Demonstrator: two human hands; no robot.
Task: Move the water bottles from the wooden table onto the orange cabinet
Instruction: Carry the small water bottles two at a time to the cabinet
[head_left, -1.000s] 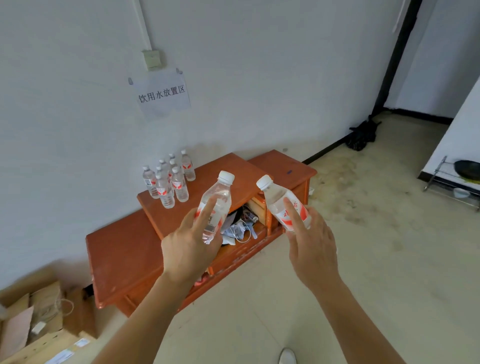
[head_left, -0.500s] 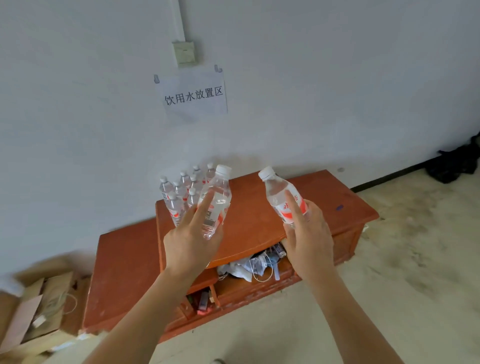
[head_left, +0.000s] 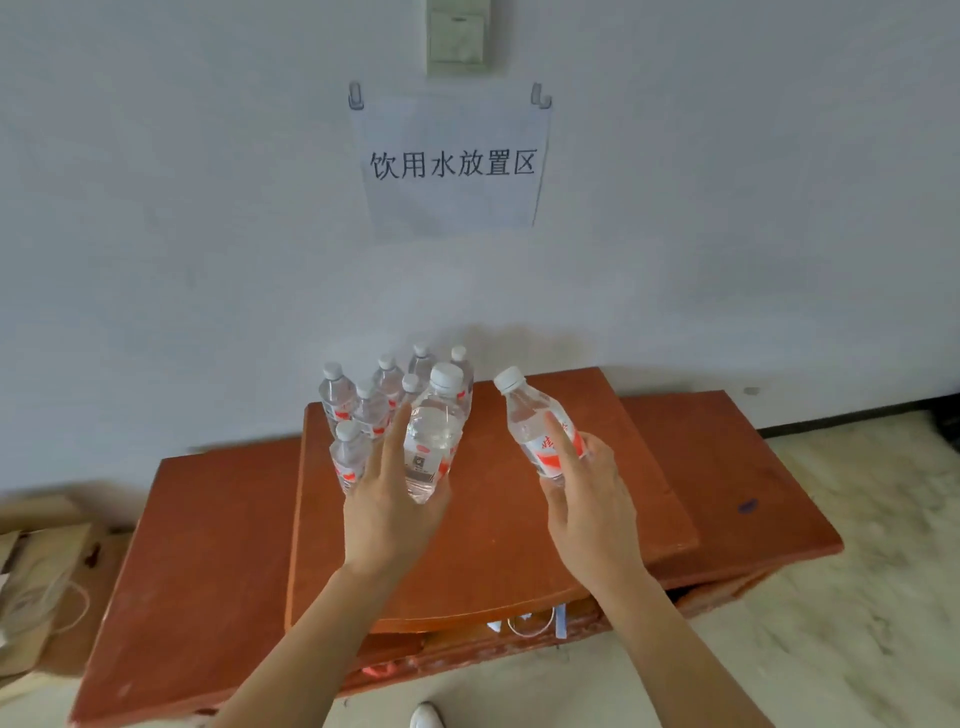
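My left hand (head_left: 392, 512) grips a clear water bottle (head_left: 435, 431) with a white cap and red label, held nearly upright above the orange cabinet (head_left: 509, 545). My right hand (head_left: 592, 501) grips a second bottle (head_left: 537, 428), tilted with its cap pointing up and left. Several matching bottles (head_left: 363, 410) stand grouped at the back left of the cabinet's raised middle top, just behind and left of my left hand. Both held bottles hover over the middle top.
A paper sign (head_left: 451, 166) hangs on the white wall under a switch plate (head_left: 457, 39). Cardboard boxes (head_left: 36, 577) sit on the floor at the left. The cabinet's open shelf holds clutter and cables (head_left: 530, 623). My shoe tip (head_left: 427, 716) shows at the bottom.
I have come closer to the cabinet and face it squarely. Both hands, each still holding its bottle, now hover over the cabinet's middle top, near the standing bottles.
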